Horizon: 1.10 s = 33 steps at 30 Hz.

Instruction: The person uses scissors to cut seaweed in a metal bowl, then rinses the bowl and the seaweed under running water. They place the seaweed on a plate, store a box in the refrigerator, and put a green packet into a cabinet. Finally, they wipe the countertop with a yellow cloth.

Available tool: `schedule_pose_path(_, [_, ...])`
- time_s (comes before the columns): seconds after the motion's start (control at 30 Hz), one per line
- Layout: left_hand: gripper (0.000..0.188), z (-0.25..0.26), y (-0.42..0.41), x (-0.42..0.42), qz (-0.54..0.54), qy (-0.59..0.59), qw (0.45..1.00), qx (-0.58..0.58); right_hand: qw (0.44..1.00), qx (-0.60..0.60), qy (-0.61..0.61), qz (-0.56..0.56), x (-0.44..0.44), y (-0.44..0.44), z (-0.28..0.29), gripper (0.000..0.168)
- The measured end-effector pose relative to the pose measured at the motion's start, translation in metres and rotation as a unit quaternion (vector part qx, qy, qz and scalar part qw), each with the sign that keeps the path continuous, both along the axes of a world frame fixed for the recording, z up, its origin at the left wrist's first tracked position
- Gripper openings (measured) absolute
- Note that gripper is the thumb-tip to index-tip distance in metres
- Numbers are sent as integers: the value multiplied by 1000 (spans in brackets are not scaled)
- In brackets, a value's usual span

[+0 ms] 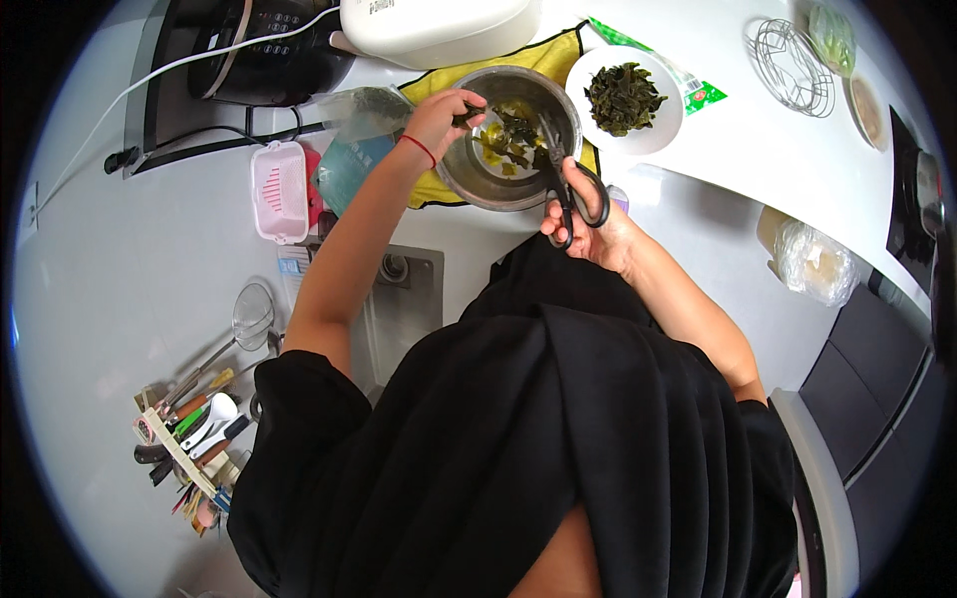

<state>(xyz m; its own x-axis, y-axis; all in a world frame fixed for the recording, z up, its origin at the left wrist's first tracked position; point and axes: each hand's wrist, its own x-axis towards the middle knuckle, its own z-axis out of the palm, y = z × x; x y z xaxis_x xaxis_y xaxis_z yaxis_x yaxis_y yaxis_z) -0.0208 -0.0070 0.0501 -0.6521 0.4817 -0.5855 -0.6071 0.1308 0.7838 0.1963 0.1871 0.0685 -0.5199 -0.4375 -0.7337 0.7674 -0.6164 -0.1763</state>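
Note:
My left hand (442, 123), with a red cord on its wrist, pinches a small bunch of dark dried seaweed (469, 115) over the left rim of a steel bowl (486, 187). Black-handled scissors (566, 196) are in my right hand (598, 232), their blades reaching over the bowl's right side. Inside the bowl lie cut pieces of green-brown seaweed (514, 136), wet-looking and yellowish in places. Just right of the bowl, a white plate (665, 128) carries a heap of the dark dried seaweed (625, 99).
Under the bowl is a yellow cloth (426, 179). Behind stand a white appliance (441, 34) and a black cooker (277, 52). A pink basket (280, 198) and plastic bags (355, 164) sit at left, near the sink (407, 314). A wire rack (792, 67) is at far right.

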Motion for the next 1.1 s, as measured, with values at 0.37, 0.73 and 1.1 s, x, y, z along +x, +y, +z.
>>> schedule_pose_path(0.37, [24, -55, 32, 32, -324, 516, 749, -260, 1000, 7, 6, -14, 9, 6, 8, 61])
schedule_pose_path(0.73, [31, -44, 14, 4, -198, 425, 847, -251, 999, 10, 10, 29, 12, 6, 7, 63])
schedule_pose_path(1.1, [17, 8, 15, 2, -79, 83, 984, -138, 987, -77, 71, 119, -4, -10, 7, 79])
